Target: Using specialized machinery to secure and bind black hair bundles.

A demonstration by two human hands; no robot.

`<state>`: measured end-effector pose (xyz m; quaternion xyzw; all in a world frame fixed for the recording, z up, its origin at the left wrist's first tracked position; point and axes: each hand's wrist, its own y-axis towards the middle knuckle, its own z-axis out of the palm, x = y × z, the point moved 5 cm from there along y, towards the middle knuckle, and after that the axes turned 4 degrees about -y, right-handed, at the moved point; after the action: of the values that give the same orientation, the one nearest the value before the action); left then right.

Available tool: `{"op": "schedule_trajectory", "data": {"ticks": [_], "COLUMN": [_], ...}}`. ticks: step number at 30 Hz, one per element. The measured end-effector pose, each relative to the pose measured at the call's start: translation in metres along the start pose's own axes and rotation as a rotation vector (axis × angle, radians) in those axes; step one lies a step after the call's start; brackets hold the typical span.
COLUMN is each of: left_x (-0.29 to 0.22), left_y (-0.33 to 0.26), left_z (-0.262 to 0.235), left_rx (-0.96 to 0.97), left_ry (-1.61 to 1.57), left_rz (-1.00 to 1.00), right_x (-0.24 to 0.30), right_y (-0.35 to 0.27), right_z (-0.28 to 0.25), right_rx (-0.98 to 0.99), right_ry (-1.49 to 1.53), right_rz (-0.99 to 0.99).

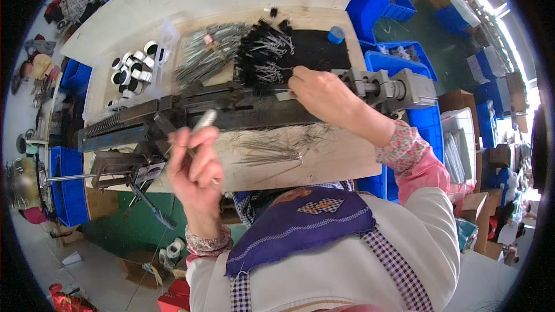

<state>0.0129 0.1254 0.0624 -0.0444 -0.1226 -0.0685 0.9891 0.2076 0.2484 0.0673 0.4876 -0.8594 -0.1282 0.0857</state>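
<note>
My left hand (198, 164) is raised at the near side of a dark metal bench machine (254, 117), its fingers curled in. Whatever is in them is too small and blurred to name. A pale ribbed piece (206, 118) shows just above those fingers; I cannot tell if they touch it. Across the machine reaches my right hand (324, 95), thumb and fingertips pinched together beside a pile of black-bristled brushes with wire handles (269, 52). What the pinch holds is hidden. A flat whitish piece (285, 96) lies just below the right fingertips.
Loose metal wires (211, 52) are heaped behind the machine. To the left, a clear plastic bin (167, 37) holds black-and-white rolls. Thin wires (269, 153) lie on the near tabletop. A blue cap (336, 34) stands back right. A lever (162, 216) juts below the table edge; blue crates (425, 115) flank the right.
</note>
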Motion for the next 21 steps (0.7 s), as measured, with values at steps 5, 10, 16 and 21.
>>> {"op": "schedule_trajectory", "data": {"ticks": [5, 10, 16, 21], "left_x": [-0.03, 0.046, 0.034, 0.041], "left_y": [-0.046, 0.072, 0.128, 0.094], "left_z": [-0.037, -0.053, -0.075, -0.002], "left_rx": [-0.072, 0.072, -0.012, 0.558], "left_ry": [1.13, 2.111, 2.083, 3.124], "left_rz": [0.383, -0.022, -0.082, 0.853], "right_x": [-0.017, -0.096, -0.024, -0.01], "right_y": [0.015, 0.079, 0.013, 0.033], "right_z": [-0.004, 0.026, -0.001, 0.007], "right_rx": [-0.07, 0.102, 0.008, -0.207], "right_ry": [-0.047, -0.225, 0.236, 0.216], "right_rz": [0.031, 0.249, -0.135, -0.246]}}
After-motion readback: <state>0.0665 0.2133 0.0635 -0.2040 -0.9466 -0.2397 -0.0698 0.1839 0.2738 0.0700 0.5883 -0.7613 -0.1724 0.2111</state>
